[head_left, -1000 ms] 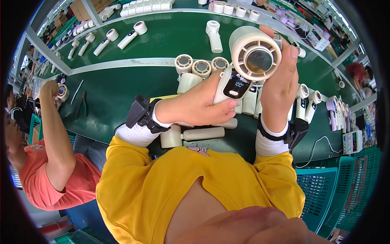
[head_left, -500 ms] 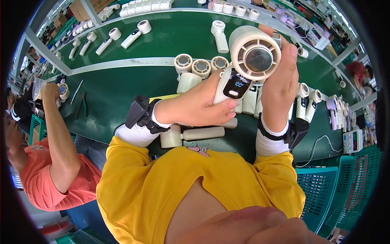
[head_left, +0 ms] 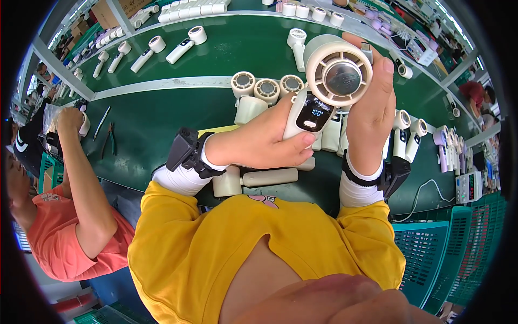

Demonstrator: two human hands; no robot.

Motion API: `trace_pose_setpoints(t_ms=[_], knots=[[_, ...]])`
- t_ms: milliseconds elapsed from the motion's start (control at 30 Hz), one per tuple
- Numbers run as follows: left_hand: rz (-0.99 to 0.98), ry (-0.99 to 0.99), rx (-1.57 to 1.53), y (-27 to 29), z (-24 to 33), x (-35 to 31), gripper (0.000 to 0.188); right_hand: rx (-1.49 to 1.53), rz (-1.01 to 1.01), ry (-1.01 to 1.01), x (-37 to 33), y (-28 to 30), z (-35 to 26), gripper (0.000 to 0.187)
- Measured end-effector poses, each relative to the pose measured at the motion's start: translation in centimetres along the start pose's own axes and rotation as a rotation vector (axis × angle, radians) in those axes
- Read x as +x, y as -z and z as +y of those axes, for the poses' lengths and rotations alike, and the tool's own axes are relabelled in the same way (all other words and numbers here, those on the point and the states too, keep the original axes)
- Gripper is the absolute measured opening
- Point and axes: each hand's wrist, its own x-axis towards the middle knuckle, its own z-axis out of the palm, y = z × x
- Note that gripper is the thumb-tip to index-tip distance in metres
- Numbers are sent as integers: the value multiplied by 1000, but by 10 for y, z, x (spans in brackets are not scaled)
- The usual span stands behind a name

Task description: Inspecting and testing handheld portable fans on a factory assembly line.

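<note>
A cream handheld fan (head_left: 341, 80) with a round ribbed head and a lit dark display on its handle is held up in front of me. My left hand (head_left: 270, 135) is closed around the handle, its thumb below the display. My right hand (head_left: 372, 102) grips the far right side of the fan's head, with some fingers hidden behind it. A small metallic piece (head_left: 367, 49) shows by the right fingers; I cannot make out what it is. Behind my left hand several cream fans (head_left: 267, 89) stand together, and another fan (head_left: 270, 177) lies below my left wrist.
Farther off, a green belt (head_left: 232, 51) carries spaced-out fans (head_left: 186, 46). Pliers (head_left: 110, 139) and a pen-like tool (head_left: 101, 123) lie at left, near a co-worker's arm (head_left: 81, 178). At right are more fans (head_left: 414, 140), a small meter with a cable (head_left: 468, 187) and green baskets (head_left: 426, 254).
The fans on the far belt have shifted slightly to the right. At left the co-worker's arm has moved a little. My hands and the fan in them stay almost still.
</note>
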Motion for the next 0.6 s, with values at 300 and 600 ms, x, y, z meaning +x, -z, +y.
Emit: trace_pose_setpoints(t_ms=[300,600], knots=[[18,-34,49,-2,-2,1,41,5,21,-20,-2,-1,-4,45],[-29,69,-49,0,0,0,41,-31,17,-65,-2,0,-5,45]])
